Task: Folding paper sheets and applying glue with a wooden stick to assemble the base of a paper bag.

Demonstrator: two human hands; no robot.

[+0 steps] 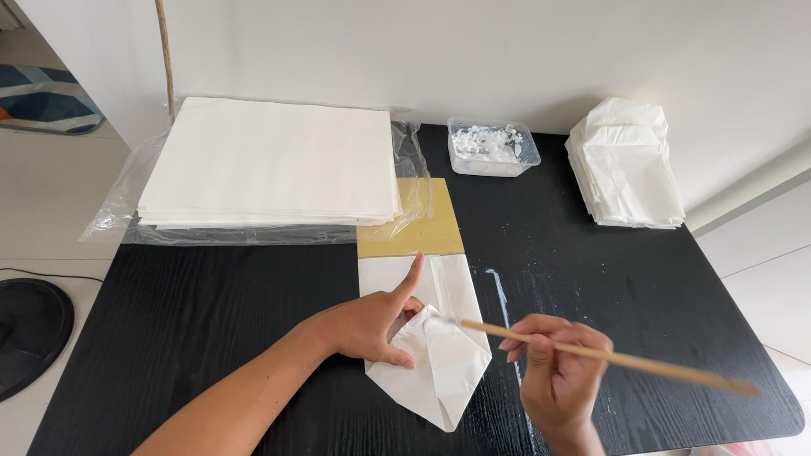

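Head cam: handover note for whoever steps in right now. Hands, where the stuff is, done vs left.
Left hand: pressing down the folded white paper bag at the table's front centre, index finger extended.
Right hand: holding a wooden-handled brush, its tip on the bag's folded flap.
The bag lies over a yellowish card template. Tub of white paste at the back of the black table. Flat white sheets on plastic wrap, back left. Stack of folded bags, back right.
Done: bag folded to a point at the bottom, paste being brushed on.
Left: flap not visibly closed; sheet stack looks thick.
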